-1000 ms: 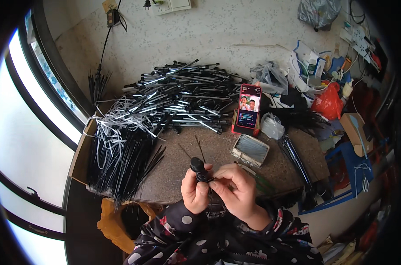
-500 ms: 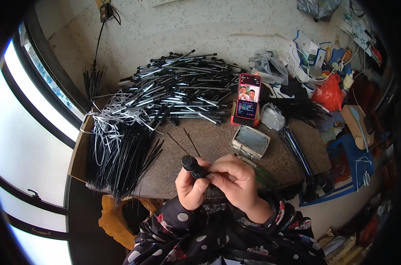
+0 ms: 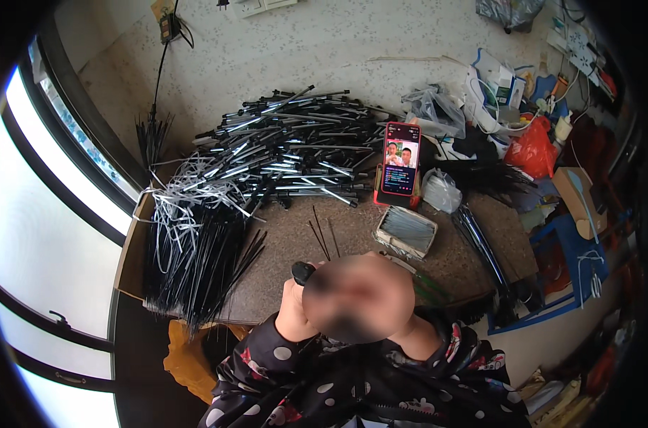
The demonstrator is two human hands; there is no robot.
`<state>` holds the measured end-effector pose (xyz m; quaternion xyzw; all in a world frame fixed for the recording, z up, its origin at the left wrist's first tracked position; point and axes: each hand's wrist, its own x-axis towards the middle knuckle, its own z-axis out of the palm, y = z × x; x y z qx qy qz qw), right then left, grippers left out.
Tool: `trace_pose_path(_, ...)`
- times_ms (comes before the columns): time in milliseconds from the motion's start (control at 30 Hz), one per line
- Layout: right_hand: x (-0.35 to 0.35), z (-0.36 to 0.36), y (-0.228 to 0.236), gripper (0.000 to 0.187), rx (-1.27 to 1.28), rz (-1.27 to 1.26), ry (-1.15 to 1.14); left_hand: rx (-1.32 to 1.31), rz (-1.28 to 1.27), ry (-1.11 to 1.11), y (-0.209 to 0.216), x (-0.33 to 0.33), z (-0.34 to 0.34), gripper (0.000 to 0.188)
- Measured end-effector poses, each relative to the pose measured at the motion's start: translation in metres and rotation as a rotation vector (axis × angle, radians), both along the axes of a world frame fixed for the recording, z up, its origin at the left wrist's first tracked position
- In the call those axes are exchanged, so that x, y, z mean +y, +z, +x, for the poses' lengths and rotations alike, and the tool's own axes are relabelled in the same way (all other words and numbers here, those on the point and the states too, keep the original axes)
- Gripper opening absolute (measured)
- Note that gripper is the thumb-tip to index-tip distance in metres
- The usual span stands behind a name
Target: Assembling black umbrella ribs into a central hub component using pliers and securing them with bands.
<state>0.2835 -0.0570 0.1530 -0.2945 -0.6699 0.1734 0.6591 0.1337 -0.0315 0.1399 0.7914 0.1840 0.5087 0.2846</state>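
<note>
In front of my chest, my left hand [image 3: 292,314] is closed around a black piece with a round, knob-like end [image 3: 302,272], which pokes out at its upper left. Thin dark strands [image 3: 321,235] stick up above the hands. Close against the left hand is my right hand [image 3: 418,338]; a round blur covers its fingers, so what it grips cannot be made out. The same blur hides most of the black piece.
A heap of black-and-silver rods [image 3: 288,146] lies along the wall. Black strands with white ties [image 3: 196,250] fill a cardboard box at left. A lit phone [image 3: 401,160] stands behind a small box of thin pins [image 3: 407,232]. Green-handled pliers [image 3: 427,284] lie at right.
The dark strands above my hands have swung to the right and stand more upright. The round end of the black piece sits slightly farther left. A blur now covers the fingers.
</note>
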Motion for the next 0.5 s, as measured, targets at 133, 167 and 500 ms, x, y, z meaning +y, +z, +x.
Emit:
trace_pose_path(133,0.004,0.006,-0.003,0.017,0.076,-0.157,0.235,-0.153,-0.161,-0.058,0.0,0.003,0.001,0.024)
trace_pose_path(167,0.002,0.007,0.001,0.018,0.079,-0.244,0.215,-0.058,-0.25,-0.091,0.002,0.003,-0.005,0.024)
trace_pose_path(500,-0.016,0.0,0.031,0.024,-0.429,0.311,-0.439,-0.321,-0.535,-0.15,0.003,-0.009,0.01,0.027)
